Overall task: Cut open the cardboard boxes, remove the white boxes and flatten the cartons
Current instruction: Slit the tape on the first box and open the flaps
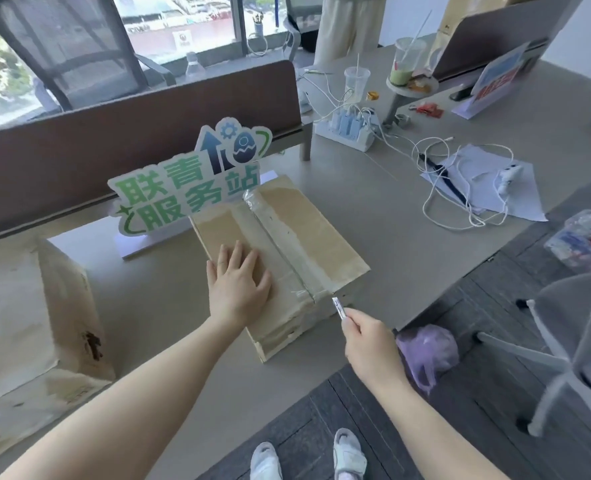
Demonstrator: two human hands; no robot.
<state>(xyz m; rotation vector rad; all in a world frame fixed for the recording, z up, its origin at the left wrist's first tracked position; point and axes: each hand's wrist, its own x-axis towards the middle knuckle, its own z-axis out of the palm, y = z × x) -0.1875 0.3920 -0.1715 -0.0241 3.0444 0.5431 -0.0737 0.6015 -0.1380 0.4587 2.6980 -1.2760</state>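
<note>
Near the tabletop's (408, 237) front edge we log one taped cardboard box (280, 251), lying flat and unopened, its tape seam (280, 244) running away from us. Our left hand (240, 289) rests on its lid with fingers spread flat; our right hand (366, 341) pinches one small blade (339, 307), tip just beside the seam's near end.

Risks, as we judge them: the blade could skid toward the flat hand close by; a deep cut could score the white boxes presumably inside; the box could slide off the edge.

Count: two cartons, the second (34, 323) standing at the left edge; one green sign (186, 188); two drink cups (356, 81).
</note>
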